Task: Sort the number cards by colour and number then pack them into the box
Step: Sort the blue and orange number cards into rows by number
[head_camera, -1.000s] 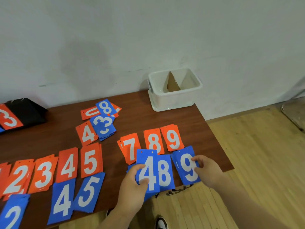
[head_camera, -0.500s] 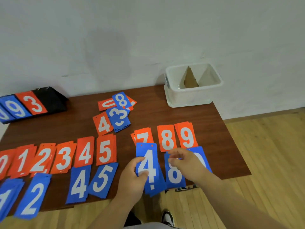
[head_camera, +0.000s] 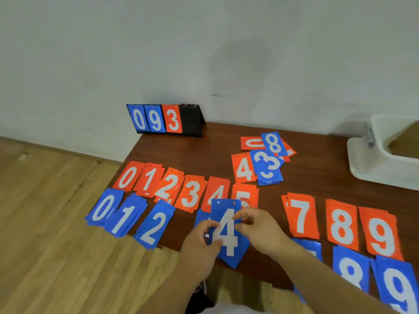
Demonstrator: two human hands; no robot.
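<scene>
L hand (head_camera: 199, 243), R hand (head_camera: 260, 232): pinch grip

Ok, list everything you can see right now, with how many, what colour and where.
orange piles: nine, orange, back row across the table, showing 0 to 5 and 7 to 9
blue piles: at least six, blue, front row; 0, 1, 2 on the left, 8, 9 on the right, one half hidden by the right forearm
unsorted heap: one, mixed orange and blue, behind the rows
scoreboard stand: one, black, back left corner, showing blue 0, blue 9, orange 3
box: one, white, right rear, cardboard divider inside
table: one, dark brown
blue 4 cards: number unclear, blue, held at the front edge
hands: two; left hand and right hand both grip the blue 4 cards
</scene>
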